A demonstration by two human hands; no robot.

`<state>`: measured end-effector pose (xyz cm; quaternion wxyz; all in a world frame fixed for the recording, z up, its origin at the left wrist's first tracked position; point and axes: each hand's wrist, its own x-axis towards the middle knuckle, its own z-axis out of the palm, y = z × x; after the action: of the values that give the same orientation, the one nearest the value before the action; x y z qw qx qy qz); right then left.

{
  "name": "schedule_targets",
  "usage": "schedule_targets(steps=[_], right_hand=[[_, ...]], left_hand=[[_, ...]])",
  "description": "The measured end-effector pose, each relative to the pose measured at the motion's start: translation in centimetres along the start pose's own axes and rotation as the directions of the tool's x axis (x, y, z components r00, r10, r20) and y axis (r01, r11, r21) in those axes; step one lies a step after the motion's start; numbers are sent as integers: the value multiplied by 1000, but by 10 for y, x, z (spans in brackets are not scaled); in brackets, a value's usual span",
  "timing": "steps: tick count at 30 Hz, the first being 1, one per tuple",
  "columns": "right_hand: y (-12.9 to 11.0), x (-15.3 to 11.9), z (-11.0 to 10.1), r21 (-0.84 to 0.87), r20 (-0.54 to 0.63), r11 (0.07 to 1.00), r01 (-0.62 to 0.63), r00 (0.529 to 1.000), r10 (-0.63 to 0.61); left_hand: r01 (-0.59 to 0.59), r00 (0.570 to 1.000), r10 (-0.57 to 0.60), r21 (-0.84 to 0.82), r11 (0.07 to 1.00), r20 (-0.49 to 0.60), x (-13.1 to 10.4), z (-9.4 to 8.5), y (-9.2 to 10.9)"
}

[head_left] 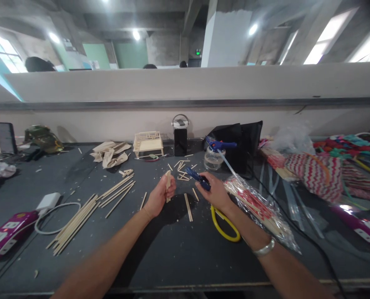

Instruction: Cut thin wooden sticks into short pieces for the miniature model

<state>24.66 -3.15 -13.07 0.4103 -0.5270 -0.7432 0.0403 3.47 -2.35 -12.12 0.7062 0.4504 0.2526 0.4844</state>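
My left hand is closed around a few short wooden sticks, held upright above the dark table. To its right, my right hand grips a dark blue hand tool that points toward the left hand. The tool's exact kind is hard to make out. Between and beyond the hands lie scattered short stick pieces. Two longer sticks rest on the table between my forearms. A yellow looped handle lies under my right wrist.
Long sticks lie at the left near a purple power strip. A small stick-built furniture model stands at the back beside a phone. A blue glue gun rests on a glass jar. Plastic-wrapped sticks lie right.
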Motion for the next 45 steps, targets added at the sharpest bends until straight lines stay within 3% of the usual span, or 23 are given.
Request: schedule_targets(steps=[6, 12, 22, 30, 37, 42, 45], right_hand=[[0, 0, 0, -4, 5, 1000, -1, 1000, 1], [1, 0, 1, -1, 1, 1000, -4, 1000, 4], [5, -1, 4, -4, -13, 1000, 8, 1000, -8], [4, -1, 2, 19, 10, 1000, 0, 1000, -1], [5, -1, 1, 22, 15, 1000, -8, 1000, 7], [6, -1, 1, 31, 9, 999, 18, 1000, -18], [7, -1, 2, 36, 3, 999, 24, 1000, -24]], left_hand=[[-94, 996, 94, 79, 992, 2, 0, -3, -5], [-116, 993, 119, 92, 989, -26, 0, -3, -9], [-116, 992, 123, 142, 983, -39, -3, -4, -1], [-178, 980, 192, 197, 964, -59, -1, -4, 6], [-123, 991, 132, 327, 937, -6, -5, -7, -2], [-235, 970, 238, 393, 889, 43, -5, -13, -4], [-229, 972, 234, 399, 888, 36, -3, -14, -6]])
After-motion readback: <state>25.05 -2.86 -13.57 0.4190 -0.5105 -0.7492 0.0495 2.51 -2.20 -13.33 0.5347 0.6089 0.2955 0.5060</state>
